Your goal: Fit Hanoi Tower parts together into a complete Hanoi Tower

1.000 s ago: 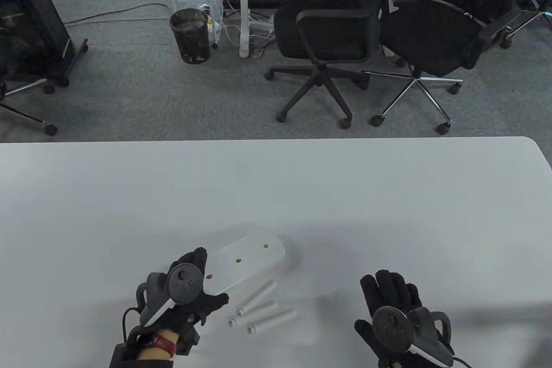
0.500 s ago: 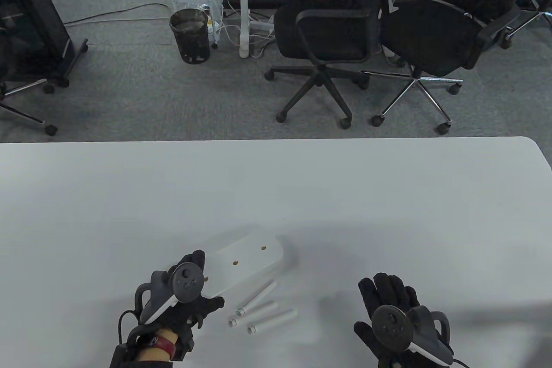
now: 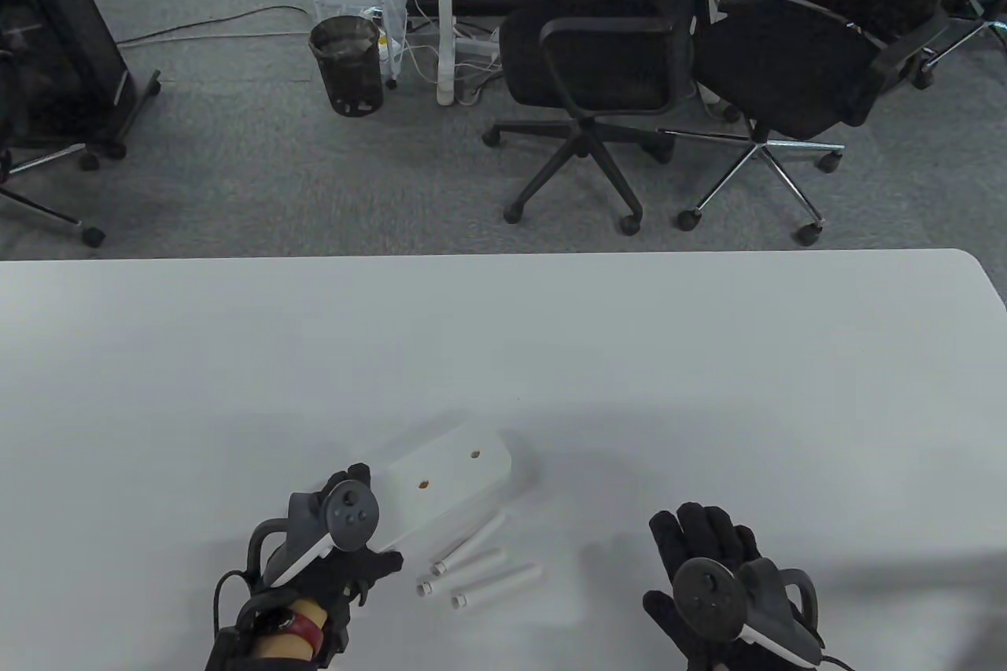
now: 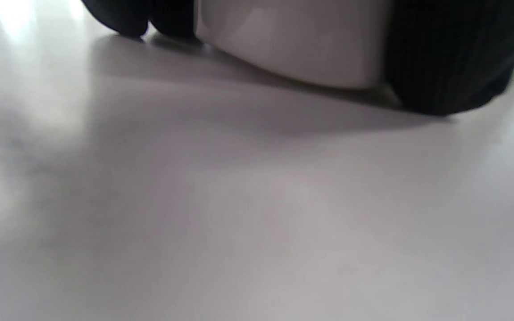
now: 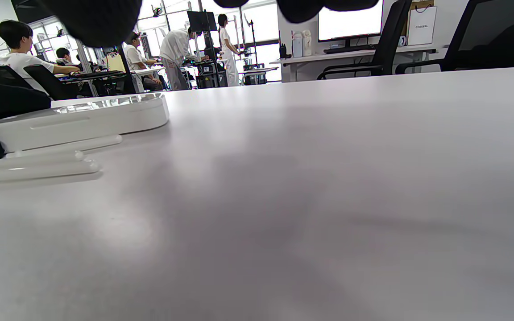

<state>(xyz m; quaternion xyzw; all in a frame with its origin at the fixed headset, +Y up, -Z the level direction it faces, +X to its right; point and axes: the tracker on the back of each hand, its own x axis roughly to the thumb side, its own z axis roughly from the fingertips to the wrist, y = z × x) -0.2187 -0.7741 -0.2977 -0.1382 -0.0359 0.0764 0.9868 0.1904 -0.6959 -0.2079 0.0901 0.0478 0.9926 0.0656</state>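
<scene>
The white oval base [image 3: 452,474] with small brown holes lies on the table, angled up to the right. My left hand [image 3: 374,525] grips its near left end, fingers on the far edge and thumb on the near edge. In the left wrist view the base [image 4: 292,44] sits between dark gloved fingers [image 4: 440,67]. Three white pegs [image 3: 472,569] lie side by side just right of my left hand. My right hand [image 3: 704,537] rests flat on the table, open and empty, well right of the pegs. The right wrist view shows the base [image 5: 83,118] and the pegs [image 5: 38,171] at the left.
The white table [image 3: 629,356] stretches far beyond the parts, with its far edge at mid-frame. Office chairs [image 3: 598,65], a bin [image 3: 346,61] and a cart stand on the floor behind it.
My left hand has turned at the wrist and drawn the base a little to the left and toward me. The pegs have not moved. My right hand has barely shifted.
</scene>
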